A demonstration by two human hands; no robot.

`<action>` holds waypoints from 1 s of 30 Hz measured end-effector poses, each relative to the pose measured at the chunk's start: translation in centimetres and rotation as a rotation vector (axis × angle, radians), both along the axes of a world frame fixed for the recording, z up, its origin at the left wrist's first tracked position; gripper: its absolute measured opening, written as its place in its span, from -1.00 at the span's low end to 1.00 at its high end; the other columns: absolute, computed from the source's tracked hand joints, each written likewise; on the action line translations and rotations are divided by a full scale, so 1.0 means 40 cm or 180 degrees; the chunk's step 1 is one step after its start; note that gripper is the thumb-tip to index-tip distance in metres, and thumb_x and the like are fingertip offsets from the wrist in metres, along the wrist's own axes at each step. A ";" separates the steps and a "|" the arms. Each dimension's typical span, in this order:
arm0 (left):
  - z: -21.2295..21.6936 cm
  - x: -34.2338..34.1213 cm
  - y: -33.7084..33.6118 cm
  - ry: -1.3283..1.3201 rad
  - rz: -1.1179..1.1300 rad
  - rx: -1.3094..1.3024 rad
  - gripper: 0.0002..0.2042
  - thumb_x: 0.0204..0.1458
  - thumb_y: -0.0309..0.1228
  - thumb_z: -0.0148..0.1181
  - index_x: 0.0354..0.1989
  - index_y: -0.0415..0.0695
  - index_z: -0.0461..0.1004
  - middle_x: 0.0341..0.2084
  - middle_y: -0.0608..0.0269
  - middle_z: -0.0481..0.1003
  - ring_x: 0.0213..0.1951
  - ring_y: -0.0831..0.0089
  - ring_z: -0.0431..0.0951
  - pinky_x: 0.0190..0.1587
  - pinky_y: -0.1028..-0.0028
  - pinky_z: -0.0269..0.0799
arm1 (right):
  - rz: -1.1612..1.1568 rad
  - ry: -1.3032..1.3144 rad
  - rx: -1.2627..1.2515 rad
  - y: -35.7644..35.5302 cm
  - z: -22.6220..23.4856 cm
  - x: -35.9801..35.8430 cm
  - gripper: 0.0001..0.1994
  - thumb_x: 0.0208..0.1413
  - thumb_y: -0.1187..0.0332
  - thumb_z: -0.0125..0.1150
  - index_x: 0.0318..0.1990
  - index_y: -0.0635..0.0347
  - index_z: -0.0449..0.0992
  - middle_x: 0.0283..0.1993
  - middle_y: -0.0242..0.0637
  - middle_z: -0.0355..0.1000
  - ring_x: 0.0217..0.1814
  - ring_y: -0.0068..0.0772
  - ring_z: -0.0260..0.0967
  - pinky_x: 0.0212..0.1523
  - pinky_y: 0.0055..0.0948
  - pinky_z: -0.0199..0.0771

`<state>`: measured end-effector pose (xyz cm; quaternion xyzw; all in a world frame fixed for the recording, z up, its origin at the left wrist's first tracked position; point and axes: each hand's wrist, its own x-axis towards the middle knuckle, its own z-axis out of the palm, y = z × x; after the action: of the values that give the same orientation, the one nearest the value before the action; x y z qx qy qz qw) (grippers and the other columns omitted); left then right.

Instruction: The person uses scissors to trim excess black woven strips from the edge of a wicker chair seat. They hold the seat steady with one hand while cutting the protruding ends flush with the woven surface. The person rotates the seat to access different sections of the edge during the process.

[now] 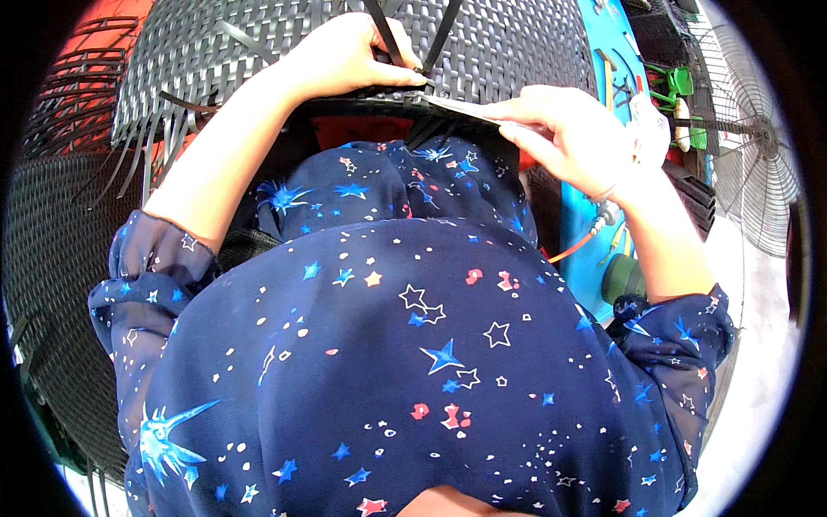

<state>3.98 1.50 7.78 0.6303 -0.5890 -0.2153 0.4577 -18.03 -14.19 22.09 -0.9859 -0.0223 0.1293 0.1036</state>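
Observation:
A dark grey woven panel (284, 86) of flat plastic strips lies across the top of the view, its near edge close to my lap. My left hand (349, 56) is closed at that edge, its thumb stretched along the rim, with a black strip (385, 33) rising from between its fingers. Another black strip (443, 36) stands up just right of it. My right hand (573, 138) pinches a thin, flat, light grey strip-like piece (465, 107), which reaches left to the edge beside my left thumb. Whether its far tip is tucked into the weave is hard to see.
Loose strip ends (159, 159) hang at the panel's left. A blue surface (581, 258) at the right carries a hammer-like tool (608, 73), an orange hose (575, 248) and a dark green round object (622, 277). A fan (762, 133) stands far right; more dark wickerwork (65, 284) is at left.

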 end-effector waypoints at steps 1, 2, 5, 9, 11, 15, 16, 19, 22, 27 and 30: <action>0.000 0.000 0.001 -0.0048 0.0003 -0.0024 -0.86 0.02 -0.41 0.50 -0.33 -0.19 0.68 -0.40 0.34 0.58 -0.31 0.54 0.58 -0.22 0.49 0.48 | -0.0074 -0.0050 0.0066 0.002 -0.014 -0.015 -0.72 0.27 0.24 0.20 0.07 0.01 0.65 -0.26 -0.15 0.55 -0.17 -0.03 0.53 -0.07 -0.16 0.53; -0.001 0.000 0.002 -0.0097 0.0006 -0.0047 -0.86 0.03 -0.42 0.49 -0.33 -0.19 0.67 -0.40 0.35 0.57 -0.31 0.55 0.58 -0.23 0.49 0.48 | -0.0148 -0.0100 0.0133 0.004 -0.028 -0.028 -0.72 0.27 0.25 0.20 0.07 0.00 0.65 -0.28 -0.16 0.54 -0.19 -0.04 0.53 -0.09 -0.16 0.52; -0.004 0.016 -0.002 0.0171 -0.0259 -0.0041 -0.87 0.03 -0.43 0.49 -0.33 -0.20 0.67 -0.39 0.35 0.58 -0.31 0.57 0.57 -0.23 0.50 0.48 | -0.0530 -0.0109 0.0384 0.016 -0.055 -0.054 -0.73 0.28 0.26 0.20 0.07 -0.02 0.65 -0.32 -0.17 0.51 -0.22 -0.07 0.52 -0.14 -0.19 0.52; -0.008 0.024 0.012 0.0364 -0.0267 0.0011 -0.88 0.03 -0.45 0.48 -0.33 -0.21 0.66 -0.40 0.36 0.57 -0.31 0.58 0.56 -0.23 0.51 0.47 | -0.0407 -0.0708 0.0219 0.043 -0.133 -0.093 -0.70 0.27 0.28 0.19 0.13 -0.08 0.62 -0.37 -0.19 0.41 -0.29 -0.10 0.46 -0.21 -0.18 0.50; -0.007 0.041 0.024 0.0234 -0.0272 -0.0033 -0.88 0.04 -0.46 0.47 -0.33 -0.21 0.66 -0.41 0.35 0.56 -0.32 0.56 0.55 -0.24 0.50 0.45 | -0.0534 -0.0898 0.0301 0.078 -0.154 -0.087 -0.68 0.25 0.32 0.20 0.14 -0.05 0.60 -0.39 -0.19 0.38 -0.32 -0.09 0.43 -0.23 -0.17 0.49; 0.000 0.043 0.031 0.0152 -0.0252 -0.0072 -0.88 0.04 -0.46 0.47 -0.33 -0.21 0.67 -0.42 0.34 0.55 -0.32 0.55 0.53 -0.26 0.48 0.42 | -0.0667 -0.1333 0.0567 0.107 -0.210 -0.098 -0.61 0.22 0.37 0.22 0.21 -0.08 0.58 -0.41 -0.22 0.37 -0.36 -0.15 0.42 -0.30 -0.23 0.49; -0.002 0.045 0.032 0.0179 -0.0245 -0.0056 -0.89 0.04 -0.46 0.47 -0.33 -0.21 0.67 -0.42 0.33 0.55 -0.32 0.55 0.53 -0.26 0.48 0.42 | -0.0696 -0.1405 0.0606 0.113 -0.221 -0.100 -0.60 0.22 0.38 0.22 0.22 -0.09 0.57 -0.41 -0.23 0.36 -0.38 -0.17 0.41 -0.32 -0.25 0.49; -0.014 0.046 0.030 0.0230 -0.0284 -0.0095 -0.90 0.04 -0.47 0.47 -0.32 -0.21 0.68 -0.42 0.33 0.55 -0.33 0.55 0.53 -0.28 0.49 0.41 | -0.0661 -0.1720 0.0434 0.119 -0.286 -0.116 -0.55 0.20 0.40 0.24 0.27 -0.08 0.55 -0.42 -0.29 0.35 -0.49 -0.26 0.38 -0.44 -0.34 0.48; -0.006 0.046 0.031 0.0304 -0.0257 -0.0027 -0.90 0.04 -0.48 0.46 -0.32 -0.21 0.68 -0.42 0.33 0.56 -0.33 0.55 0.53 -0.28 0.49 0.40 | -0.0535 -0.1839 0.0364 0.100 -0.311 -0.117 -0.57 0.16 0.43 0.29 0.22 0.01 0.58 -0.41 -0.30 0.35 -0.50 -0.30 0.38 -0.46 -0.35 0.45; -0.007 0.048 0.025 0.0406 -0.0342 -0.0112 -0.91 0.04 -0.48 0.46 -0.32 -0.21 0.69 -0.41 0.33 0.55 -0.33 0.56 0.52 -0.29 0.50 0.39 | -0.0348 -0.1955 0.0350 0.070 -0.364 -0.130 -0.60 0.10 0.50 0.34 0.14 0.10 0.63 -0.40 -0.29 0.38 -0.51 -0.30 0.39 -0.46 -0.34 0.45; 0.000 0.055 0.030 0.0260 -0.0297 0.0031 -0.86 0.02 -0.41 0.50 -0.29 -0.18 0.70 -0.39 0.33 0.60 -0.29 0.53 0.59 -0.20 0.48 0.49 | -0.0377 -0.1951 0.0372 0.062 -0.356 -0.139 -0.60 0.08 0.49 0.36 0.12 0.09 0.64 -0.40 -0.29 0.38 -0.50 -0.31 0.41 -0.46 -0.35 0.45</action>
<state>6.19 2.69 7.79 0.5951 -0.5975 -0.2648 0.4676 -23.61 -11.71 7.84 -0.9710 -0.0024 -0.1815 0.1558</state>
